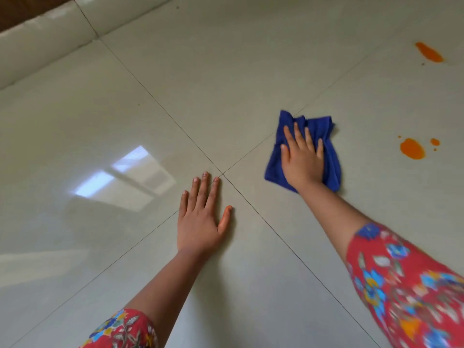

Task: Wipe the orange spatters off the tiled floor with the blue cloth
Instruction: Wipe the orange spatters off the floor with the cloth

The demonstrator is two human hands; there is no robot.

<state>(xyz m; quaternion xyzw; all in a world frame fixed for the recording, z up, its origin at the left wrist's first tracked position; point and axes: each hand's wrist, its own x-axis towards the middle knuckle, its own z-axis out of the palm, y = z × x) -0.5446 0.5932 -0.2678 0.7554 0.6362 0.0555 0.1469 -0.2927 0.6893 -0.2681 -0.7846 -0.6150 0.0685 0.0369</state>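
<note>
A crumpled blue cloth (329, 146) lies on the pale tiled floor (226, 84), right of centre. My right hand (302, 156) presses flat on it with straight, spread fingers. My left hand (202, 217) rests flat on the bare floor beside a tile joint, fingers straight. To the right of the cloth sits an orange blob (412, 148) with small drops (435, 141) around it. Farther back on the right lies an orange streak (429, 52). The cloth is well apart from both spatters.
A pale skirting (45, 46) and dark wood run along the far left corner. Window light reflects off the glossy tiles (120, 172) at the left. Small dark specks (177, 7) dot the far floor. My red flowered sleeves fill the bottom edge.
</note>
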